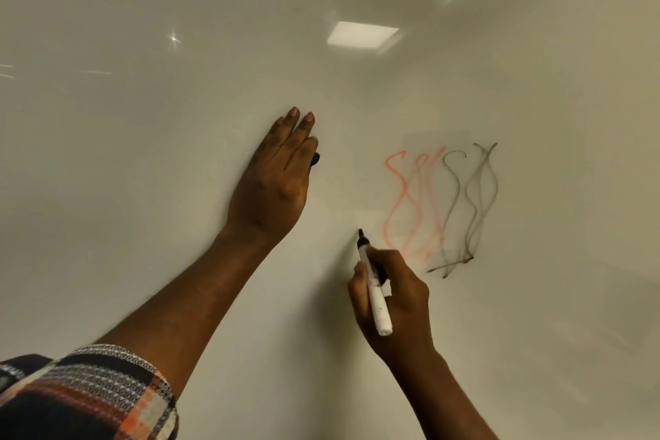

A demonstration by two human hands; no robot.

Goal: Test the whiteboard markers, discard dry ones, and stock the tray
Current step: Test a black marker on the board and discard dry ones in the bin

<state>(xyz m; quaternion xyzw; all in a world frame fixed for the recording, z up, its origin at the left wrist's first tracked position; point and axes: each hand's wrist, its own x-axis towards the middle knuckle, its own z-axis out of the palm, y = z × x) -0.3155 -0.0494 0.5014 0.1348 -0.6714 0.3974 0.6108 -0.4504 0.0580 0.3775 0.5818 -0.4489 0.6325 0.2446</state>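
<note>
As the right hand (396,300) grips it, the marker (375,293) stands nearly upright against the whiteboard (178,189); long axis runs bottom to top of my view, leaning a little left; black tip up, white butt end down; whether the tip touches the board I cannot tell. Barrel pinched between thumb and curled fingers; it crosses the front of the hand, tip clear above the knuckles. Left hand (275,182) up and left of the marker, well apart; fingers straight, pressed together, laid flat on the board; a small black object (315,158) peeks out at its right edge, hold on it hidden from me. Just right of the marker tip, red scribbles (410,204); black scribbles (475,204) just beside those. Ceiling light reflections (360,34) glare higher on the board; plaid sleeve (89,393) at lower left.
</note>
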